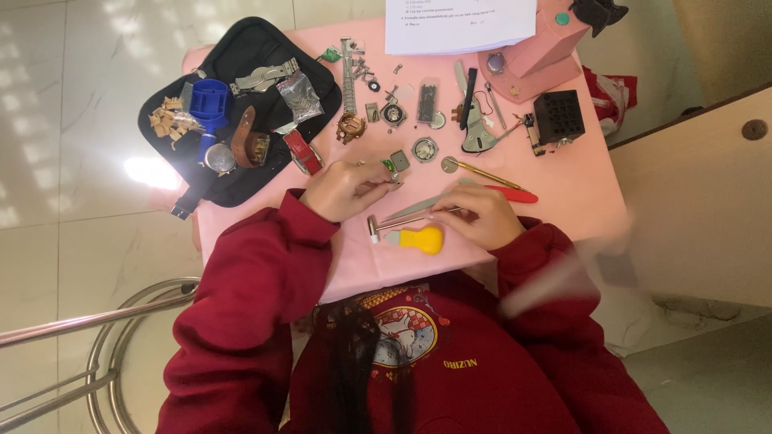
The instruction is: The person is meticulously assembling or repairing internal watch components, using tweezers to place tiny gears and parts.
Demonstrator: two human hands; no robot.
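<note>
Steel tweezers are sitting pinched in the right hand, fingers curled closed round the shaft, tips pointing left toward the other hand. Left hand is closing thumb and forefinger on a small green part (too tiny to say what it is exactly), the rest of the fingers loosely bent. Both hands are resting on the pink table, red sleeves trailing back toward the camera.

Just below the hands a yellow-handled tool is lying flat, its metal head pointing left. Just beside the right hand, a red-handled screwdriver is lying across the table with its brass end near a round watch case. A small grey square piece is sitting right next to the green part.

Farther out: a black pouch at the left is holding a blue tool, a brown strap and a metal bracelet. A black block holder, a pink stand and white paper are crowding the far edge.
</note>
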